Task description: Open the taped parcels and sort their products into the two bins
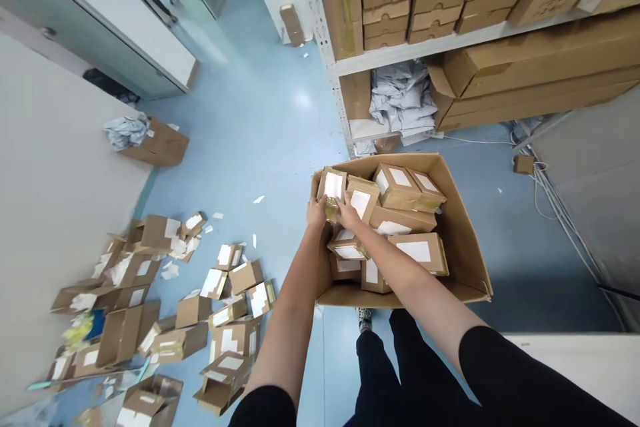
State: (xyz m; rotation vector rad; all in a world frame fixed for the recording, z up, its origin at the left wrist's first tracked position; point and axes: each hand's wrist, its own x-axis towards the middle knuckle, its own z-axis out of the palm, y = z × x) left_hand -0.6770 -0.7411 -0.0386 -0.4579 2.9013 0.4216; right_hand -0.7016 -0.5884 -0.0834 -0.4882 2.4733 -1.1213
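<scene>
A large open cardboard carton stands in front of me, packed with several smaller taped boxes bearing white labels. My left hand and my right hand grip a small cardboard box from both sides, at the carton's far left corner. Its white label faces up and clear tape shows on its near side. Right beside it sits another labelled box. Farther right in the carton lie a pair of boxes and a wide labelled box.
Many loose boxes and paper scraps cover the floor at left. A carton with grey bags stands by the wall. A shelf with stacked boxes rises beyond the carton. Cables run along the right wall.
</scene>
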